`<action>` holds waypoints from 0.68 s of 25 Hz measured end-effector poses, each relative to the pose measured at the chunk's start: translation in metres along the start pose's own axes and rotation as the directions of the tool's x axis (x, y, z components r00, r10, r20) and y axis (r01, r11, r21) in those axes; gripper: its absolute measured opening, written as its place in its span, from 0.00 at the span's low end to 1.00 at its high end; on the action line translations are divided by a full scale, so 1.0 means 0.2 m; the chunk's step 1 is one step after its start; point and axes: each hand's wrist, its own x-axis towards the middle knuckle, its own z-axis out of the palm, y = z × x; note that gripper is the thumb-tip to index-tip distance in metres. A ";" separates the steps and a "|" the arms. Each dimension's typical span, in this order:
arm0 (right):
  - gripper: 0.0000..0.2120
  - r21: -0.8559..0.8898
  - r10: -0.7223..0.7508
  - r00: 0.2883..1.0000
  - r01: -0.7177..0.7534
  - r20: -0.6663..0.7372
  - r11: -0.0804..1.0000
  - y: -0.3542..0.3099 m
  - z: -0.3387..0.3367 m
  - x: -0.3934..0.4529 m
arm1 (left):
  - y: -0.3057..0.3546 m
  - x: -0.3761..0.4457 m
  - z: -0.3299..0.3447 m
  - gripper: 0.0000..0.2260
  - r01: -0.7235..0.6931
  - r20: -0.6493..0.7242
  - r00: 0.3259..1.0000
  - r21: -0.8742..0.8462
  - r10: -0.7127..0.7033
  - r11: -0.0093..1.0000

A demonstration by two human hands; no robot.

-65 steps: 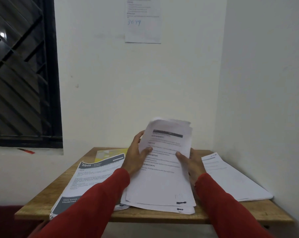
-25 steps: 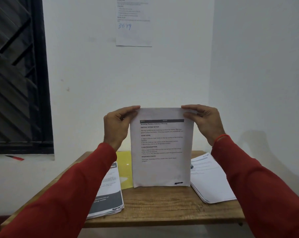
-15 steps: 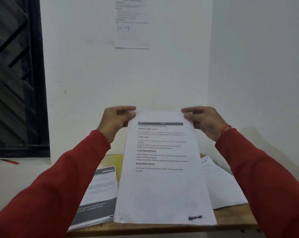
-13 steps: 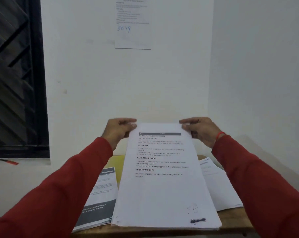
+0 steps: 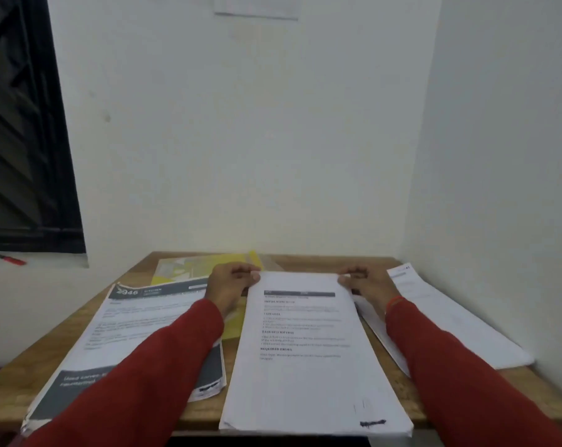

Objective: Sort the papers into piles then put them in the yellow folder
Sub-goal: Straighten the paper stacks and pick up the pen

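Head view: middle stack (image 5: 308, 359) down flat on the table (image 5: 321, 260), far corners pinched, left hand (image 5: 229, 283) on one, right hand (image 5: 365, 283) on the other. Fingers curled over the far edge, thumbs on top, by the look of it; blurred, so finger detail beyond that cannot be told. Red sleeves (image 5: 150, 379) running in from the near side.

Step in hand, as a judgement: setting this sorted stack down square between its neighbours. Best done by easing the far corners down together, sliding away from the near table edge, where the stack hangs over a little, then squaring the long sides with flat palms before letting go. Worth keeping clear of the folder (image 5: 205, 269), which needs lifting free later.

Folder: yellow, left of the middle stack and behind the left hand, partly under the left pile (image 5: 134, 330). Right pile (image 5: 447, 327) just right of the stack, running off toward the side wall.

Writing: on the stack, headings readable as "INITIAL SCENE SETUP", "TASK GOAL", "TASK DESCRIPTION", "REQUIRED PROPS"; body text too soft. Dark scribble at its near right corner. Left pile: grey banner, digits ending "46" and "KITCHEN". Red pen-like thing (image 5: 8, 259) on the sill, far left of the stack.
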 end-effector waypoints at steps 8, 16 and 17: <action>0.10 -0.057 -0.018 0.998 0.015 -0.055 0.998 0.06 -0.01 0.05 | -0.05 0.01 0.02 0.07 -0.087 -0.001 0.996 0.129 0.088 0.988; 0.05 -0.125 -0.103 0.986 0.087 -0.129 0.988 0.06 -0.01 0.05 | -0.06 0.01 0.00 0.06 -0.052 -0.014 0.998 0.081 0.053 0.995; 0.06 -0.240 -0.148 0.963 0.092 -0.226 0.966 0.07 -0.03 0.07 | -0.06 0.02 0.00 0.06 -0.050 -0.016 0.999 0.077 0.051 0.996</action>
